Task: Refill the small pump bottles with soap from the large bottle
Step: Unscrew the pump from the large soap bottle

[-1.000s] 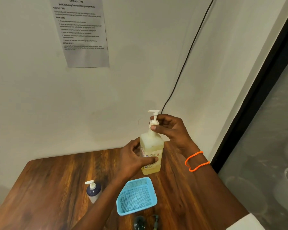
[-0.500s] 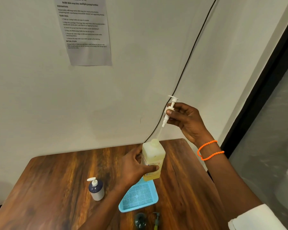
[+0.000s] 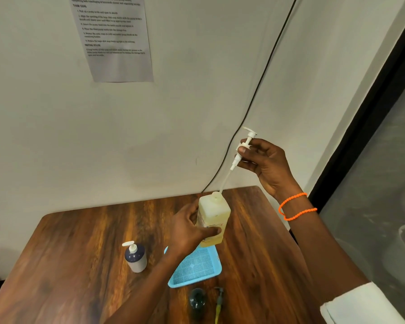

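**Pump drawn clear of the big bottle**

The left hand [image 3: 187, 232] grips the large yellow square plastic soap bottle [image 3: 212, 220] over the wooden table [image 3: 80, 265]; the right hand [image 3: 264, 164] pinches its white pump head [image 3: 243, 148], tube tip at the mouth. Likely heavy and slick: hold mid-body. One small navy-and-white pump bottle [image 3: 135, 257] stands nearby; a second dark one [image 3: 198, 300], perhaps opened, is near the blue mesh tray [image 3: 197, 267].

Large bottle [image 3: 212, 219]: rectangular, translucent, holding yellow soap, upright, mouth open. Its white pump [image 3: 243, 148] is lifted out, tilted, dip tube end still in the mouth. Small pump bottle [image 3: 135, 257]: dark top, white pump fitted, upright on the worktop [image 3: 68, 253].
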